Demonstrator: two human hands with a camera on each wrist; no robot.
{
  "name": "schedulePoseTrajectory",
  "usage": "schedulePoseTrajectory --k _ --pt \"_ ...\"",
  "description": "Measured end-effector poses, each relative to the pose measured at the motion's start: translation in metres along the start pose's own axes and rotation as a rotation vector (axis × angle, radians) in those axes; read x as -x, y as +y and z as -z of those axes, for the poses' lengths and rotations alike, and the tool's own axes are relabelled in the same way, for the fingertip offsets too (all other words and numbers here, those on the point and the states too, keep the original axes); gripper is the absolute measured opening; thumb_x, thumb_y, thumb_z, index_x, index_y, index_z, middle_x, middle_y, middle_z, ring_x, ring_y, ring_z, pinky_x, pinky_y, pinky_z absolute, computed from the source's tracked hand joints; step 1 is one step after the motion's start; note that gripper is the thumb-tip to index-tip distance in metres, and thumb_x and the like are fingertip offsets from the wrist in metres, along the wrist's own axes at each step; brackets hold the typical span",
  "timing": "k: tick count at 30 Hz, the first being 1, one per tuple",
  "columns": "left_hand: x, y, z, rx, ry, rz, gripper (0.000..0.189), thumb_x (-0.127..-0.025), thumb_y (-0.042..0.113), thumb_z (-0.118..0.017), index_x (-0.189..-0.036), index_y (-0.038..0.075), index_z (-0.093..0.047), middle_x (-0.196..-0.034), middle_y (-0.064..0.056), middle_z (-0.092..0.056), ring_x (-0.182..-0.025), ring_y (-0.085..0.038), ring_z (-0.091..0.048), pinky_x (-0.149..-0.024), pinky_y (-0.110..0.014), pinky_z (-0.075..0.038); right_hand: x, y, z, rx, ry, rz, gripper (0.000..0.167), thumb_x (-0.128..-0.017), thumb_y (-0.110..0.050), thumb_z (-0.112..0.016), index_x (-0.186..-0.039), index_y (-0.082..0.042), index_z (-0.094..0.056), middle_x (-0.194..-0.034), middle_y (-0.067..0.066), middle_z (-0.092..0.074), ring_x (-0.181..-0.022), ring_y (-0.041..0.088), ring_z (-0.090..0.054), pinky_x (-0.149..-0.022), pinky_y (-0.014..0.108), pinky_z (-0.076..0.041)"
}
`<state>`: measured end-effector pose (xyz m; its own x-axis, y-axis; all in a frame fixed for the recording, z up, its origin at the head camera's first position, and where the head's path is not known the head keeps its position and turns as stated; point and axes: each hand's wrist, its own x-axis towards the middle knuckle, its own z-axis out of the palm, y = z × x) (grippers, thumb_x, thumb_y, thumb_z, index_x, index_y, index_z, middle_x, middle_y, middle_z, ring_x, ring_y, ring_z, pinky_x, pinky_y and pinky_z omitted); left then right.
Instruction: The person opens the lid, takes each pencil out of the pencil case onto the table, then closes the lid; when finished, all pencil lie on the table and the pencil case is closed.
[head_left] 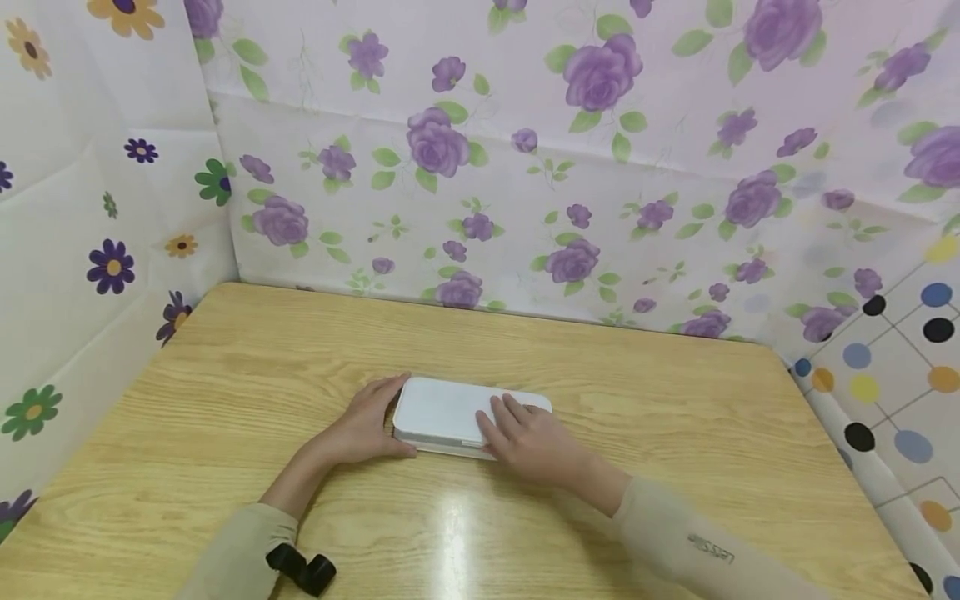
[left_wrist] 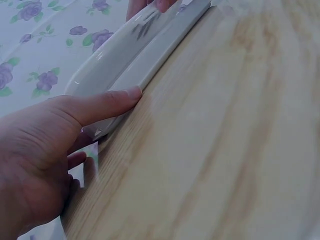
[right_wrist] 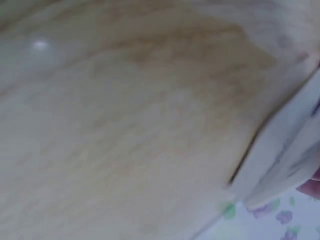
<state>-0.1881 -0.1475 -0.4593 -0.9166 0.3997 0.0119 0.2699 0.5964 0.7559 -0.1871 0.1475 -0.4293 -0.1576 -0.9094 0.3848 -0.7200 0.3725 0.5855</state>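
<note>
Fingers and thumb of our left hand (head_left: 363, 429) pinch the white box (head_left: 442, 447) by its left end, flat on the desk (head_left: 675, 400); we'd brace there. Our right hand (head_left: 536, 446) grips over the lid (head_left: 442, 404); we'd go gently (contents hidden, no idea what's inside).

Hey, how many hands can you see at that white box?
2. The left hand is around the left end of the white box; the right hand has fingers on top, nearer the right end. No others show.
</note>
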Motion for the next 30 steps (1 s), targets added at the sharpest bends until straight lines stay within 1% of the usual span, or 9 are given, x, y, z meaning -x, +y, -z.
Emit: schedulePoseTrajectory --k 4,10,13,16,19,22,26,29,30 --pt "0.0 0.0 0.0 0.002 0.003 0.0 0.112 -0.066 0.032 -0.09 -0.152 0.001 -0.024 -0.149 -0.027 -0.027 -0.136 -0.046 -0.018 -0.104 -0.065 -0.021 0.008 0.011 0.01 -0.061 -0.036 0.007 0.046 -0.107 -0.023 -0.021 -0.115 -0.002 -0.061 -0.106 0.016 -0.069 -0.093 0.026 -0.068 -0.063 0.031 -0.056" --pt "0.001 0.001 0.001 0.001 0.006 0.001 0.111 -0.067 0.032 -0.089 -0.151 0.001 -0.025 -0.148 -0.027 -0.028 -0.135 -0.046 -0.02 -0.103 -0.065 -0.023 0.027 0.021 0.021 -0.22 -0.091 -0.029 0.05 -0.104 -0.021 -0.019 -0.12 0.001 -0.06 -0.113 0.017 -0.066 -0.099 0.027 -0.066 -0.071 0.034 -0.056" --pt "0.001 0.002 0.001 0.003 0.006 0.003 0.111 -0.067 0.033 -0.089 -0.152 0.001 -0.024 -0.148 -0.027 -0.028 -0.135 -0.046 -0.021 -0.103 -0.065 -0.024 0.034 0.025 0.022 -0.309 -0.089 -0.066 0.05 -0.104 -0.024 -0.021 -0.12 0.002 -0.061 -0.115 0.018 -0.065 -0.1 0.028 -0.065 -0.076 0.034 -0.055" --pt "0.002 0.002 0.002 0.009 0.005 0.004 0.112 -0.067 0.033 -0.089 -0.152 0.001 -0.024 -0.148 -0.027 -0.028 -0.135 -0.046 -0.022 -0.102 -0.065 -0.025 0.039 0.028 0.022 -0.448 -0.058 -0.119 0.046 -0.106 -0.026 -0.029 -0.12 0.002 -0.062 -0.117 0.018 -0.064 -0.101 0.029 -0.065 -0.078 0.036 -0.055" --pt "0.002 0.001 0.001 0.015 0.006 0.004 0.112 -0.067 0.033 -0.089 -0.152 0.002 -0.024 -0.147 -0.026 -0.029 -0.134 -0.045 -0.023 -0.102 -0.065 -0.025 0.043 0.032 0.022 -0.608 -0.017 -0.187 0.04 -0.105 -0.026 -0.04 -0.119 0.003 -0.063 -0.118 0.019 -0.063 -0.101 0.029 -0.064 -0.078 0.036 -0.054" --pt "0.002 0.0 0.0 0.019 0.013 -0.001 0.11 -0.066 0.034 -0.09 -0.151 0.002 -0.027 -0.146 -0.024 -0.032 -0.134 -0.044 -0.026 -0.103 -0.064 -0.026 0.044 0.035 0.021 -0.708 0.016 -0.247 0.034 -0.104 -0.021 -0.047 -0.121 0.005 -0.062 -0.118 0.019 -0.063 -0.101 0.029 -0.065 -0.08 0.035 -0.054" --pt "0.002 0.001 0.001 0.009 0.015 0.011 0.11 -0.064 0.036 -0.09 -0.15 0.002 -0.029 -0.145 -0.023 -0.034 -0.133 -0.044 -0.027 -0.104 -0.062 -0.027 0.042 0.04 0.026 -0.841 -0.07 -0.408 0.031 -0.1 -0.012 -0.055 -0.127 0.003 -0.059 -0.121 0.015 -0.063 -0.108 0.027 -0.062 -0.085 0.038 -0.052" --pt "0.002 0.001 0.002 -0.008 0.016 0.019 0.11 -0.064 0.037 -0.09 -0.148 -0.002 -0.03 -0.145 -0.025 -0.033 -0.134 -0.045 -0.027 -0.105 -0.061 -0.026 0.038 0.046 0.029 -0.942 -0.181 -0.582 0.032 -0.1 -0.013 -0.056 -0.129 -0.001 -0.059 -0.122 0.01 -0.064 -0.103 0.022 -0.063 -0.086 0.041 -0.051" --pt "0.002 0.001 0.002 -0.013 0.018 0.015 0.11 -0.064 0.037 -0.091 -0.147 -0.003 -0.031 -0.145 -0.025 -0.033 -0.134 -0.045 -0.027 -0.105 -0.06 -0.026 0.037 0.048 0.029 -0.967 -0.198 -0.631 0.031 -0.101 -0.016 -0.053 -0.129 -0.003 -0.059 -0.121 0.009 -0.064 -0.103 0.021 -0.063 -0.085 0.042 -0.051"
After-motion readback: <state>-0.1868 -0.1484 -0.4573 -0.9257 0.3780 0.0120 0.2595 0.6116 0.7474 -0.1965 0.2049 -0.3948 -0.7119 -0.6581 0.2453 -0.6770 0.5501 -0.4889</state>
